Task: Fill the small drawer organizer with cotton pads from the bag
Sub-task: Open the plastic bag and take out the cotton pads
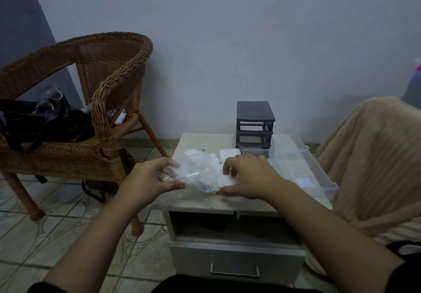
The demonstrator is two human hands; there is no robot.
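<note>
Head view: the clear bag (198, 174) is held low over the near part of the small table (200, 140), so that's where the cotton pads (225, 181) are, seen as a white stack at its right end. The left end is pinched by the left hand (151, 177), thumb and fingers curled; the right end is gripped by the right hand (248, 176). A few loose pads (229, 152) are scattered just behind, and the grey drawer organizer (255, 121) is parked at the back edge.

Forearms (95, 231) are recorded bare. A black left sleeve (38, 288) and black right sleeve (402, 278) are noted. Black clothing (227, 285) is seen at the near edge.
</note>
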